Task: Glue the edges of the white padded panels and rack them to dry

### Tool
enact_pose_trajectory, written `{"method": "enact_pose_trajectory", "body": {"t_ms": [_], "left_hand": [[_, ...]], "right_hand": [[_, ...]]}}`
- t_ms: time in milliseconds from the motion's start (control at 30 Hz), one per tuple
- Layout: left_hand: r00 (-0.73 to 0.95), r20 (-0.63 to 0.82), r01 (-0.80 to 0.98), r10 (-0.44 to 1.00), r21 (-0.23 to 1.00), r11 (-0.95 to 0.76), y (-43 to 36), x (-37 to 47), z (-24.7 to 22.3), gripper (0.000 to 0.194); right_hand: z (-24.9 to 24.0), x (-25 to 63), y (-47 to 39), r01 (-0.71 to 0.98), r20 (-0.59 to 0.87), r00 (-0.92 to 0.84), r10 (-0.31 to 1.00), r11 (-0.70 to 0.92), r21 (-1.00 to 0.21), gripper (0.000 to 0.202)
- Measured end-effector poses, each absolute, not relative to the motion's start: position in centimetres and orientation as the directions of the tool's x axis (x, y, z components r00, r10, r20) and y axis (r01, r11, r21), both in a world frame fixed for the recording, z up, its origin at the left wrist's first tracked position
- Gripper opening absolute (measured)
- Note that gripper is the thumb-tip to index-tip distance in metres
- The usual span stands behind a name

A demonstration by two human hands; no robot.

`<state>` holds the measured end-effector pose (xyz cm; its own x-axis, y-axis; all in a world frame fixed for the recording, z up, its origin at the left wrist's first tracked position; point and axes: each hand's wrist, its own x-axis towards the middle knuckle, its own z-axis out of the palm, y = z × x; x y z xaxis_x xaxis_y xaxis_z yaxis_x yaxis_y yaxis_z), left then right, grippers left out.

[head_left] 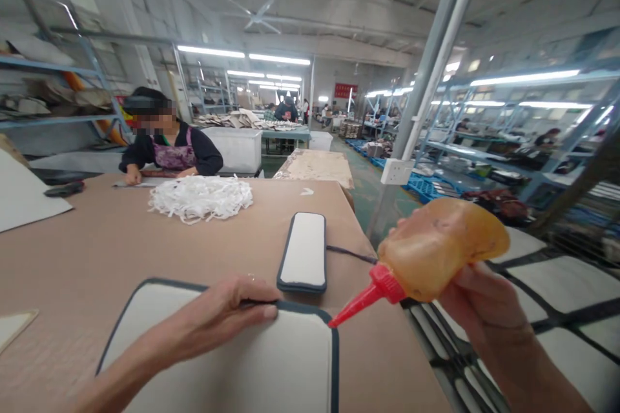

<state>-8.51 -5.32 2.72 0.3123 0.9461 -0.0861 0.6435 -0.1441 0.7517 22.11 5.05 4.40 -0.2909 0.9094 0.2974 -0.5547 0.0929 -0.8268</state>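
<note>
A large white panel with a dark edge (232, 368) lies at the near side of the brown table. My left hand (217, 313) pinches its far edge between thumb and fingers. In my right hand (472, 290) is a yellowish squeeze bottle (436, 245), tipped down to the left. The bottle's red nozzle (356, 303) points at the panel's far right corner, with its tip at the dark border. Just beyond the panel lies a smaller white piece with a dark rim (303, 251), and a dark strip runs from it to the right.
Across the table (106, 226) are a pile of white strips (201, 198) and a seated person (169, 142). A metal post with a socket box (397, 171) rises beyond the right edge. White panels (562, 277) lie on a rack at right.
</note>
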Motion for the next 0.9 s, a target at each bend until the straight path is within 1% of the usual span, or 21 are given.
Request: {"method": "enact_pose_trajectory", "body": {"t_ms": [100, 200, 300, 400, 533, 633, 800, 900], "left_hand": [[0.45, -0.086, 0.642, 0.889, 0.723, -0.255, -4.6, -9.2, 4.0, 0.026], [0.54, -0.126, 0.632, 0.832, 0.713, -0.302, -4.1, -9.4, 5.2, 0.024], [0.591, -0.184, 0.624, 0.785, 0.721, -0.301, -4.1, -9.4, 6.0, 0.023], [0.632, -0.224, 0.587, 0.742, 0.764, -0.269, -4.5, -9.0, 6.6, 0.021], [0.662, -0.274, 0.564, 0.698, 0.795, -0.223, -5.2, -7.9, 7.3, 0.026], [0.66, -0.294, 0.57, 0.691, 0.795, -0.206, -5.8, -6.9, 7.8, 0.028], [0.652, -0.303, 0.585, 0.695, 0.785, -0.206, -6.9, -5.4, 8.9, 0.031], [0.653, -0.292, 0.584, 0.699, 0.781, -0.22, -7.5, -4.5, 9.5, 0.033]], "right_hand": [[5.4, 21.4, 4.5, -0.49, 0.336, -0.348, 0.875, 0.136, -0.861, 0.046], [5.9, 20.7, 4.2, -0.474, 0.378, -0.393, 0.838, 0.168, -0.864, 0.047], [5.9, 20.2, 4.0, -0.475, 0.4, -0.43, 0.81, 0.174, -0.862, 0.054], [5.4, 20.0, 3.9, -0.474, 0.405, -0.476, 0.781, 0.161, -0.866, 0.058], [5.1, 20.3, 3.2, -0.496, 0.391, -0.568, 0.724, 0.077, -0.865, 0.055], [5.6, 20.5, 2.0, -0.531, 0.394, -0.594, 0.701, 0.027, -0.847, 0.056], [7.1, 20.7, 0.0, -0.544, 0.368, -0.531, 0.763, 0.026, -0.839, 0.055], [7.4, 21.0, -0.5, -0.552, 0.364, -0.521, 0.773, 0.02, -0.834, 0.055]]}}
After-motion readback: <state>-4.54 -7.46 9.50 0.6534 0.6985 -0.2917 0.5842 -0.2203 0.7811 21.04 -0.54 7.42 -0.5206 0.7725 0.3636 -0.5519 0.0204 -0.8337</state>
